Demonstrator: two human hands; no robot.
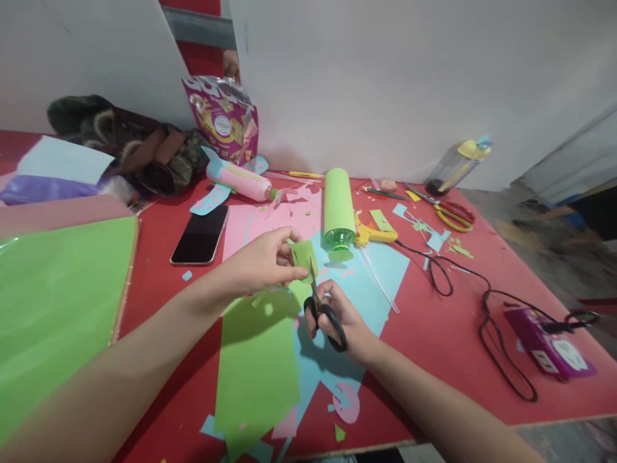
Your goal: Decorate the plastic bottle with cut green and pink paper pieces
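My left hand (270,259) pinches a small piece of green paper (303,256) between thumb and fingers. My right hand (340,318) has its fingers through the black handles of a pair of scissors (315,299), whose blades meet the edge of that piece. Below both hands lie a large green sheet (258,360) and a light blue sheet (380,263), with a pink sheet (245,222) behind. Just beyond the hands, a bottle wrapped in green paper (339,202) lies on its side, its cap end facing me.
A yellow glue gun (376,235) lies right of the bottle, its black cord running toward a purple box (549,341). A phone (200,236), a pink-wrapped bottle (243,181) and a snack bag (224,122) are left. Red-handled scissors (453,211) and a clear bottle (456,167) stand far right.
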